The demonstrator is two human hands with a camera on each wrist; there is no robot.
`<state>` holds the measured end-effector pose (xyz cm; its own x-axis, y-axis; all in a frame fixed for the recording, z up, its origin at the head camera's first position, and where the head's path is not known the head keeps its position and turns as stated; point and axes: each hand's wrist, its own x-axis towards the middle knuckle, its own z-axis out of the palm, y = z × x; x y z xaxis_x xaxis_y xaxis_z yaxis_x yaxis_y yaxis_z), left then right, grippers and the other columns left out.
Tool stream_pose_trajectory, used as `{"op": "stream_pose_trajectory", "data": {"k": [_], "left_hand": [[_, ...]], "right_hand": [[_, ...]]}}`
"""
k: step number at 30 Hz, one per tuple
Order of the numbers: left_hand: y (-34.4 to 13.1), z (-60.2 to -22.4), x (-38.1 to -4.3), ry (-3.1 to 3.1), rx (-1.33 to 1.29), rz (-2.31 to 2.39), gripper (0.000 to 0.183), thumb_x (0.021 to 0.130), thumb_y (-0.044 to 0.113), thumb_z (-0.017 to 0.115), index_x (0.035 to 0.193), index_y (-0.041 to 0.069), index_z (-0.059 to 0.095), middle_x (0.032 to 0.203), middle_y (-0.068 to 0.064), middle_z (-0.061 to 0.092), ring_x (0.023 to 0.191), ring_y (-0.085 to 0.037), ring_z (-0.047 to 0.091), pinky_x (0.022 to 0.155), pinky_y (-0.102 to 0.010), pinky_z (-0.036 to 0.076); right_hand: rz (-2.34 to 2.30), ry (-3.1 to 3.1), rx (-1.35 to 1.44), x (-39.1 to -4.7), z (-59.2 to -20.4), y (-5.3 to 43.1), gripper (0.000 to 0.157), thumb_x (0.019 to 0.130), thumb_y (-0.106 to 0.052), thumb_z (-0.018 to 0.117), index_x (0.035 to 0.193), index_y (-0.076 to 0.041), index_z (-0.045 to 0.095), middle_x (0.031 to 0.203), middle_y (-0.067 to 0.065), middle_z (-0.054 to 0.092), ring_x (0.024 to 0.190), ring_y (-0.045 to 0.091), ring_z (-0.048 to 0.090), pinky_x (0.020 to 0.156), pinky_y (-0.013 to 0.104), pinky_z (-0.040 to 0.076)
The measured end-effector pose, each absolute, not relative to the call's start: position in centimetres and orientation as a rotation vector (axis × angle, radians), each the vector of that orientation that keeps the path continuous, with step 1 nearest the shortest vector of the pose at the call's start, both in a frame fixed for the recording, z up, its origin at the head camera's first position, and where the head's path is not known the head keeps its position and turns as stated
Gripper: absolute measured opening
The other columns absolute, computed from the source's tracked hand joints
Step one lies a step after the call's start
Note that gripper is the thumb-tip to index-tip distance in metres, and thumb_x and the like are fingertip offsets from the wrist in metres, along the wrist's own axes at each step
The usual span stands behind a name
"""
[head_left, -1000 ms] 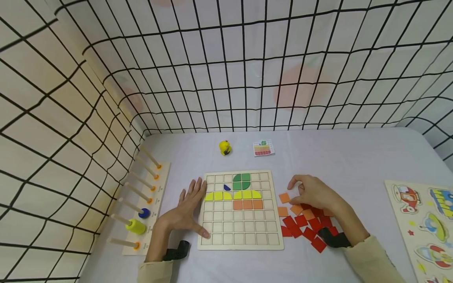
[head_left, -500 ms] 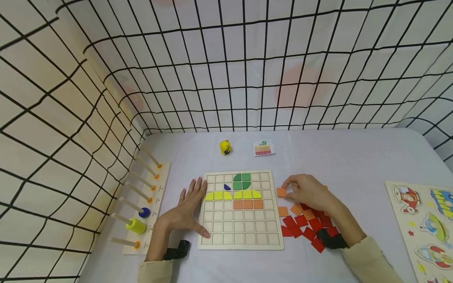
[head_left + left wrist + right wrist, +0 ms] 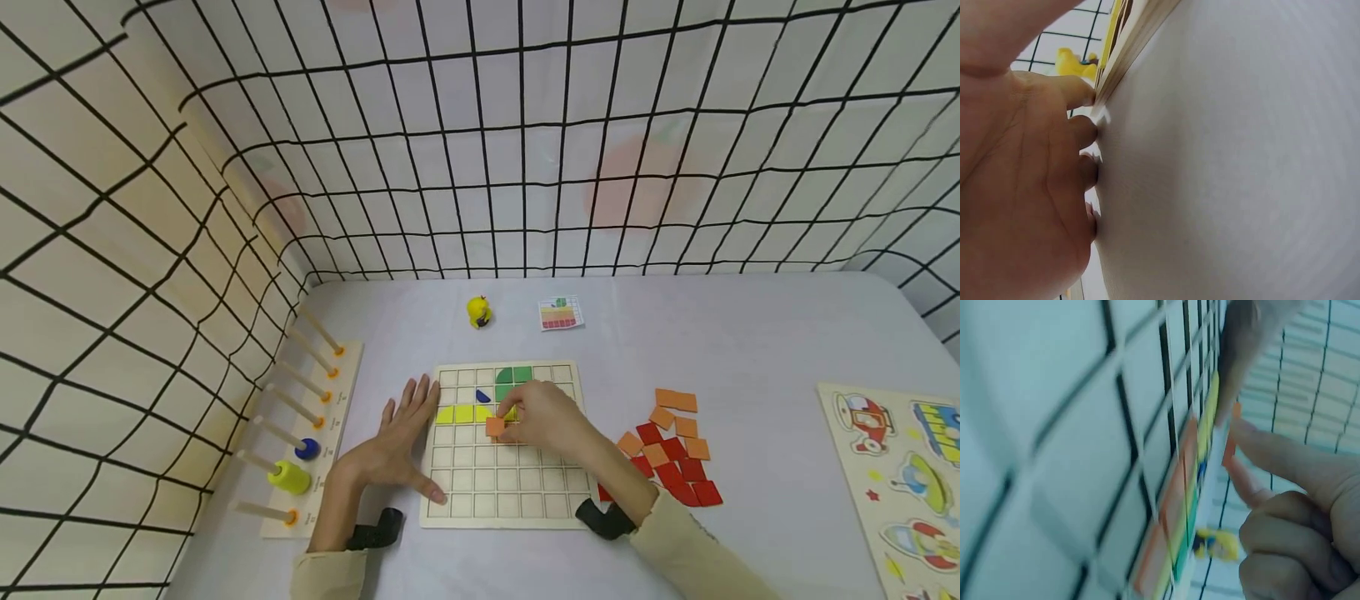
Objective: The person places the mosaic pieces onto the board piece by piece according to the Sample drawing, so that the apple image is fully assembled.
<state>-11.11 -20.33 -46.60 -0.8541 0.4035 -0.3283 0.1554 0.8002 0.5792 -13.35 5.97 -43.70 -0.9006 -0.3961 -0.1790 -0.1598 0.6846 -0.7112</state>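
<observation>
A pale wooden grid board point(image 3: 463, 504) lies on the table, with yellow pieces point(image 3: 464, 413), green pieces point(image 3: 522, 374) and a small blue piece point(image 3: 482, 397) in its cells. My left hand point(image 3: 393, 446) rests spread at the board's left edge, fingers straight, thumb near the lower left corner. Over the board, my right hand point(image 3: 543, 418) pinches an orange square tile point(image 3: 495, 427) between thumb and forefinger. In the right wrist view that orange tile point(image 3: 1232, 434) stands just off the board, past orange tiles point(image 3: 1179, 481) lying in it. My right hand hides part of the yellow and orange row in the head view.
Loose red tiles point(image 3: 692, 469) and orange tiles point(image 3: 677, 400) lie right of the board. Behind it are a yellow duck figure point(image 3: 478, 312) and a pattern card point(image 3: 560, 313). A peg rack point(image 3: 337, 387) stands left; a picture puzzle board point(image 3: 862, 467) lies far right. Black netting point(image 3: 525, 179) encloses the table.
My right hand has taken hold of an orange tile beside the board and carried it left over the board. My left hand has stayed in place.
</observation>
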Motion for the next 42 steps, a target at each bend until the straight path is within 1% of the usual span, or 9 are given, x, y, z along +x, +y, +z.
{"op": "stream_pose_trajectory", "data": {"k": [3, 7, 14, 19, 25, 28, 32, 37, 42], "left_hand": [[-20.3, -46.6, -11.2, 2.55, 0.436, 0.762, 0.155, 0.056, 0.044, 0.102, 0.167, 0.01, -0.002, 0.174, -0.013, -0.016, 0.16, -0.037, -0.02, 0.128, -0.064, -0.011], [-20.3, -46.6, -11.3, 2.549, 0.443, 0.772, 0.156, 0.056, 0.043, 0.102, 0.167, 0.01, -0.002, 0.173, -0.013, -0.017, 0.16, -0.036, -0.021, 0.128, -0.064, -0.011], [-20.4, -46.6, -11.2, 2.539, 0.431, 0.796, 0.156, 0.056, 0.041, 0.103, 0.166, 0.01, -0.002, 0.173, -0.014, -0.017, 0.16, -0.038, -0.021, 0.127, -0.065, -0.012], [-20.5, -46.7, -11.1, 2.545, 0.436, 0.787, 0.156, 0.056, 0.042, 0.102, 0.167, 0.01, -0.002, 0.173, -0.014, -0.016, 0.16, -0.038, -0.02, 0.128, -0.065, -0.011], [-20.5, -46.9, -11.1, 2.546, 0.443, 0.788, 0.156, 0.056, 0.043, 0.102, 0.167, 0.01, -0.002, 0.174, -0.013, -0.017, 0.16, -0.038, -0.02, 0.128, -0.065, -0.011], [-20.4, -46.8, -11.1, 2.544, 0.435, 0.79, 0.156, 0.056, 0.042, 0.102, 0.167, 0.011, -0.002, 0.174, -0.012, -0.017, 0.16, -0.037, -0.021, 0.128, -0.064, -0.011], [-20.3, -46.7, -11.1, 2.54, 0.428, 0.799, 0.156, 0.055, 0.041, 0.103, 0.167, 0.011, -0.002, 0.174, -0.013, -0.017, 0.16, -0.037, -0.021, 0.128, -0.064, -0.012], [-20.2, -46.7, -11.1, 2.542, 0.429, 0.799, 0.157, 0.055, 0.042, 0.103, 0.167, 0.011, -0.002, 0.174, -0.013, -0.016, 0.16, -0.037, -0.021, 0.128, -0.064, -0.012], [-20.4, -46.7, -11.0, 2.541, 0.421, 0.798, 0.157, 0.054, 0.042, 0.103, 0.167, 0.01, -0.001, 0.174, -0.014, -0.016, 0.16, -0.037, -0.021, 0.128, -0.064, -0.012]], "right_hand": [[-1.004, 2.614, -0.455, -13.2, -44.1, 4.7, 0.019, 0.076, -0.013, 0.092, 0.09, -0.01, 0.079, 0.092, 0.001, 0.072, 0.068, 0.013, 0.049, 0.059, 0.024, 0.037], [-0.997, 2.619, -0.438, -13.1, -44.5, 4.2, 0.02, 0.074, -0.01, 0.092, 0.089, -0.01, 0.079, 0.103, 0.007, 0.076, 0.065, 0.014, 0.053, 0.056, 0.026, 0.042], [-1.02, 2.625, -0.447, -13.2, -44.7, 4.3, 0.017, 0.076, -0.008, 0.091, 0.089, -0.014, 0.082, 0.098, 0.003, 0.076, 0.076, 0.015, 0.055, 0.064, 0.027, 0.043], [-1.052, 2.636, -0.461, -13.3, -44.9, 4.0, 0.015, 0.076, -0.006, 0.09, 0.085, -0.015, 0.083, 0.101, 0.004, 0.077, 0.08, 0.015, 0.054, 0.065, 0.027, 0.042], [-1.081, 2.593, -0.433, -13.1, -44.4, 4.9, 0.016, 0.08, -0.008, 0.087, 0.092, -0.017, 0.085, 0.105, 0.0, 0.078, 0.083, 0.014, 0.054, 0.066, 0.027, 0.042], [-1.122, 2.547, -0.425, -13.2, -43.9, 6.8, 0.016, 0.083, -0.012, 0.086, 0.099, -0.017, 0.085, 0.079, -0.003, 0.068, 0.068, 0.014, 0.047, 0.058, 0.024, 0.033], [-1.171, 2.499, -0.413, -13.4, -43.4, 10.7, 0.02, 0.085, -0.016, 0.084, 0.105, -0.013, 0.083, 0.059, -0.002, 0.034, 0.056, 0.015, 0.034, 0.049, 0.021, 0.018], [-1.152, 2.483, -0.346, -13.3, -42.8, 16.1, 0.025, 0.086, -0.019, 0.083, 0.109, -0.01, 0.081, 0.06, -0.003, 0.032, 0.053, 0.013, 0.032, 0.047, 0.02, 0.021], [-1.073, 2.452, -0.241, -12.9, -43.5, 19.2, 0.028, 0.082, -0.017, 0.086, 0.108, -0.008, 0.077, 0.056, -0.002, 0.037, 0.047, 0.011, 0.035, 0.045, 0.02, 0.027]]}}
